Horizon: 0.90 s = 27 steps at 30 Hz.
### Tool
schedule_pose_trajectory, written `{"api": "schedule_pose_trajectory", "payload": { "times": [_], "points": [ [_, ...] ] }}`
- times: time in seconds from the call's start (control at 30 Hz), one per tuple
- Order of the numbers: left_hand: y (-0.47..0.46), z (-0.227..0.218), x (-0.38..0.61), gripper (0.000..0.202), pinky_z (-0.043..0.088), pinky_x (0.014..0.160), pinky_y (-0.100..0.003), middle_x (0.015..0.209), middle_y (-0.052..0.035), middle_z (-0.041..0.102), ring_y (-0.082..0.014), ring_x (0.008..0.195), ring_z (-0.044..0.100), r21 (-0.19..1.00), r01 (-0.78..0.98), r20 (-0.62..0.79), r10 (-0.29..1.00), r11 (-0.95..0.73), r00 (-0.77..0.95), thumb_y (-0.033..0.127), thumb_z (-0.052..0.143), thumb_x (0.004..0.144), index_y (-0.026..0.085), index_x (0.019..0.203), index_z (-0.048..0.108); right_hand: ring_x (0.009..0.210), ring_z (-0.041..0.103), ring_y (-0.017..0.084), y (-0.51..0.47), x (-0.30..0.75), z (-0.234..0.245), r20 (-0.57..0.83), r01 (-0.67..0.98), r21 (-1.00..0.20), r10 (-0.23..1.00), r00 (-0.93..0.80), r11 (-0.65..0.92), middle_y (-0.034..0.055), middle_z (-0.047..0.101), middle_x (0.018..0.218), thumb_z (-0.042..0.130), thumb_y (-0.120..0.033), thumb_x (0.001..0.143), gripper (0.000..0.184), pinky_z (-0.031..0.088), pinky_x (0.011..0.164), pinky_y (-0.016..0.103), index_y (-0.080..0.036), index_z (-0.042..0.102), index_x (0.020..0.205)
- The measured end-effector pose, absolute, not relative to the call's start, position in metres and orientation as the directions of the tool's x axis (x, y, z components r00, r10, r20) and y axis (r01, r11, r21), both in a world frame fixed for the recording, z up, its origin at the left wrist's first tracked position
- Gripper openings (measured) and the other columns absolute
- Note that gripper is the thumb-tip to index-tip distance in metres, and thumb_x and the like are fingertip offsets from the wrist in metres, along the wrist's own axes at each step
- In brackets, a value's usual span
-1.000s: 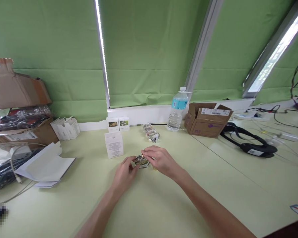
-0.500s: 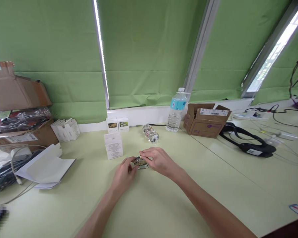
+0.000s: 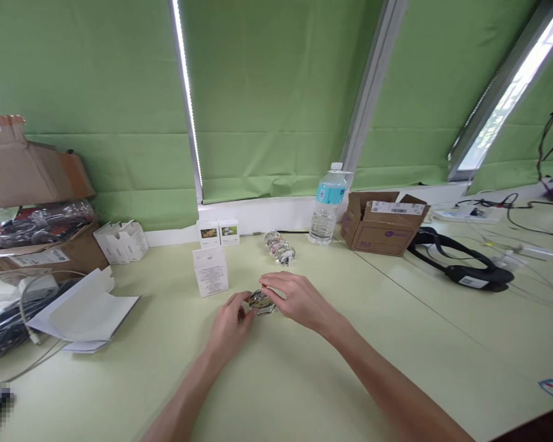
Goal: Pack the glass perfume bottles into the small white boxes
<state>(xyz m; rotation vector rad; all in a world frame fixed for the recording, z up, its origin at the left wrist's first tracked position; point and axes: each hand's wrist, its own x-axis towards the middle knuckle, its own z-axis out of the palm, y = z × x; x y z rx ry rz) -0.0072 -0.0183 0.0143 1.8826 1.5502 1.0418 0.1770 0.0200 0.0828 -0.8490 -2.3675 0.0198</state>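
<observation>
A small shiny, silvery-clear container (image 3: 263, 302) with dark golden contents rests on the table between my hands. My left hand (image 3: 230, 322) grips its left side between thumb and fingers. Just above its far edge, my right hand (image 3: 297, 301) is closed in a pinch, with a tiny reddish bit showing at the fingertips, too small to name. Behind the hands lies a row of similar shiny silvery pieces (image 3: 279, 247). A white box (image 3: 211, 272) with printed text stands upright to the left.
Two small white picture boxes (image 3: 219, 233) stand by the wall. A water bottle (image 3: 328, 205), an open cardboard box (image 3: 383, 224) and a black headset (image 3: 470, 267) are at the right. Folded white paper (image 3: 85, 313), cables and stacked cartons (image 3: 32, 166) occupy the left.
My right fingertips have lifted slightly from the shiny container, and a small reddish bit now shows at them. My left hand stays in place on the container.
</observation>
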Motion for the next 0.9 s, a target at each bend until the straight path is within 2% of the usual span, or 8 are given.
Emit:
{"api": "schedule_pose_trajectory", "payload": {
  "times": [0.13, 0.27, 0.33, 0.43, 0.57, 0.67, 0.77, 0.9],
  "points": [
    [-0.017, 0.012, -0.008, 0.029, 0.04, 0.06, -0.024, 0.085, -0.0011, 0.063, -0.0116, 0.063, 0.052, 0.777, 0.574, 0.27, 0.96, -0.258, 0.066, 0.029, 0.049, 0.084, 0.022, 0.111, 0.057, 0.084, 0.065, 0.018, 0.02, 0.19, 0.09, 0.52, 0.64, -0.286, 0.676, -0.522, 0.713, 0.0031, 0.071, 0.096, 0.045, -0.026, 0.093, 0.023, 0.047, 0.071, 0.029, -0.024, 0.068, 0.094],
    [-0.016, 0.01, -0.008, 0.031, 0.041, 0.06, -0.024, 0.087, -0.0015, 0.063, -0.0119, 0.064, 0.051, 0.778, 0.573, 0.269, 0.961, -0.256, 0.063, 0.031, 0.049, 0.084, 0.022, 0.113, 0.057, 0.074, 0.062, 0.018, 0.024, 0.211, 0.084, 0.308, 0.738, -0.332, 0.807, -0.505, 0.588, 0.0033, 0.068, 0.083, 0.061, -0.032, 0.081, 0.011, 0.042, 0.056, 0.024, -0.022, 0.065, 0.082],
    [-0.016, 0.01, -0.008, 0.031, 0.041, 0.061, -0.024, 0.086, -0.0012, 0.062, -0.0121, 0.064, 0.051, 0.776, 0.578, 0.264, 0.962, -0.251, 0.062, 0.032, 0.048, 0.085, 0.023, 0.113, 0.057, 0.078, 0.061, 0.019, 0.026, 0.216, 0.075, 0.216, 0.759, -0.337, 0.83, -0.514, 0.557, 0.0037, 0.067, 0.086, 0.068, -0.028, 0.073, 0.015, 0.041, 0.055, 0.023, -0.022, 0.063, 0.086],
    [-0.017, 0.011, -0.008, 0.031, 0.041, 0.06, -0.024, 0.082, -0.0006, 0.061, -0.0123, 0.064, 0.052, 0.777, 0.58, 0.258, 0.964, -0.245, 0.061, 0.033, 0.048, 0.085, 0.023, 0.113, 0.057, 0.072, 0.06, 0.016, 0.03, 0.216, 0.064, 0.148, 0.777, -0.32, 0.839, -0.523, 0.541, 0.0015, 0.064, 0.08, 0.063, -0.012, 0.07, 0.015, 0.038, 0.052, 0.022, -0.022, 0.061, 0.081],
    [-0.018, 0.013, -0.008, 0.031, 0.041, 0.059, -0.024, 0.08, -0.0005, 0.061, -0.0123, 0.063, 0.052, 0.78, 0.576, 0.259, 0.964, -0.244, 0.057, 0.033, 0.049, 0.084, 0.023, 0.112, 0.058, 0.063, 0.058, 0.015, 0.034, 0.21, 0.071, 0.275, 0.748, -0.331, 0.817, -0.506, 0.575, 0.0008, 0.063, 0.073, 0.056, -0.012, 0.078, 0.012, 0.039, 0.053, 0.023, -0.02, 0.062, 0.072],
    [-0.018, 0.015, -0.007, 0.03, 0.041, 0.059, -0.024, 0.084, -0.001, 0.062, -0.0119, 0.063, 0.052, 0.782, 0.569, 0.269, 0.961, -0.256, 0.064, 0.032, 0.049, 0.084, 0.023, 0.111, 0.059, 0.069, 0.061, 0.015, 0.032, 0.202, 0.083, 0.465, 0.655, -0.434, 0.777, -0.425, 0.619, 0.003, 0.067, 0.085, 0.053, -0.026, 0.088, 0.016, 0.047, 0.062, 0.027, -0.023, 0.068, 0.091],
    [-0.018, 0.016, -0.006, 0.03, 0.041, 0.059, -0.024, 0.084, -0.001, 0.062, -0.0118, 0.063, 0.052, 0.778, 0.578, 0.26, 0.964, -0.244, 0.057, 0.031, 0.048, 0.084, 0.023, 0.11, 0.059, 0.077, 0.064, 0.016, 0.026, 0.19, 0.088, 0.586, 0.541, -0.513, 0.732, -0.347, 0.667, 0.0046, 0.067, 0.1, 0.053, -0.032, 0.09, 0.026, 0.052, 0.07, 0.029, -0.024, 0.063, 0.112],
    [-0.018, 0.017, -0.006, 0.03, 0.04, 0.059, -0.024, 0.08, -0.0004, 0.062, -0.0122, 0.062, 0.052, 0.766, 0.601, 0.242, 0.968, -0.228, 0.059, 0.032, 0.048, 0.084, 0.022, 0.111, 0.058, 0.079, 0.064, 0.016, 0.02, 0.176, 0.084, 0.602, 0.511, -0.515, 0.715, -0.356, 0.688, 0.0037, 0.068, 0.098, 0.055, -0.03, 0.089, 0.022, 0.053, 0.075, 0.03, -0.023, 0.06, 0.109]
  ]
}}
